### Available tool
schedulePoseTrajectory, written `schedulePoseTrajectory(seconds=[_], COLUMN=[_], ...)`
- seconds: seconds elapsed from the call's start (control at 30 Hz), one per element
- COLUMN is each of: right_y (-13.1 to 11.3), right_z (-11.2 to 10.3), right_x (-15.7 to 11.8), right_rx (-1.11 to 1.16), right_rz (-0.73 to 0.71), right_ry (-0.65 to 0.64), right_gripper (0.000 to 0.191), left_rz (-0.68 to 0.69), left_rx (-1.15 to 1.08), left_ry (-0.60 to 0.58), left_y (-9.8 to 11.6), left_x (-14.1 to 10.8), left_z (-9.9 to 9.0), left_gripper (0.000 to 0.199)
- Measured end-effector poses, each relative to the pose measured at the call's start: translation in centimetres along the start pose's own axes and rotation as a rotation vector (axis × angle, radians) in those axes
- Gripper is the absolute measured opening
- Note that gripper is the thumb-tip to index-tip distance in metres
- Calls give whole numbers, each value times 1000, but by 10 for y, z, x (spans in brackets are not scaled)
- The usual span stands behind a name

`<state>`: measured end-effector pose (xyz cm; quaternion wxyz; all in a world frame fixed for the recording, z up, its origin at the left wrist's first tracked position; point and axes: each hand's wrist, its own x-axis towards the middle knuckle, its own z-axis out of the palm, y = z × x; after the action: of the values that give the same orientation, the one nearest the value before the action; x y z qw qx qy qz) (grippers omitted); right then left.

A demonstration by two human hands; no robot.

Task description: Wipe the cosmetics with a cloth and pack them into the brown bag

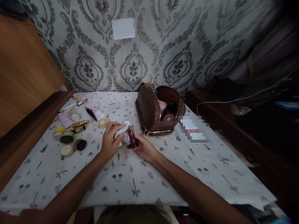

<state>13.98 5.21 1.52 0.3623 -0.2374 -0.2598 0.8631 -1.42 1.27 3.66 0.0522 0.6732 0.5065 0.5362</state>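
Over the middle of the table, my right hand point(144, 147) is closed around a small dark red bottle point(132, 139) with a pale label. My left hand point(111, 138) pinches a white cloth or tissue point(123, 129) and presses it against the bottle's upper part. The cloth hides the top of the bottle. Just beyond my right hand stands an unzipped brown toiletry bag point(149, 109), with a pink item point(163, 106) and other things inside. A small cream-coloured jar point(102, 123) sits close to my left hand.
Several jars, such as a yellow-lidded one point(59, 132) and a dark-lidded one point(80, 144), stand at the left with tubes point(64, 120) and gold-coloured sticks point(80, 123). A blurred-out flat object point(193, 129) lies right of the bag. A white cable point(219, 102) runs along the right.
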Motion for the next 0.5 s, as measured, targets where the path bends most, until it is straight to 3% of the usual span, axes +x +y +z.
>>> schedulePoseTrajectory(seconds=[0.5], right_y=[-8], right_z=[-1], right_x=[5], right_rx=[80], right_rz=[-34], right_ry=[-6], right_gripper=[23], left_rz=[167], left_rx=[-176], left_ry=[-313], left_y=[4], left_x=[2], left_z=[-5], left_gripper=[21])
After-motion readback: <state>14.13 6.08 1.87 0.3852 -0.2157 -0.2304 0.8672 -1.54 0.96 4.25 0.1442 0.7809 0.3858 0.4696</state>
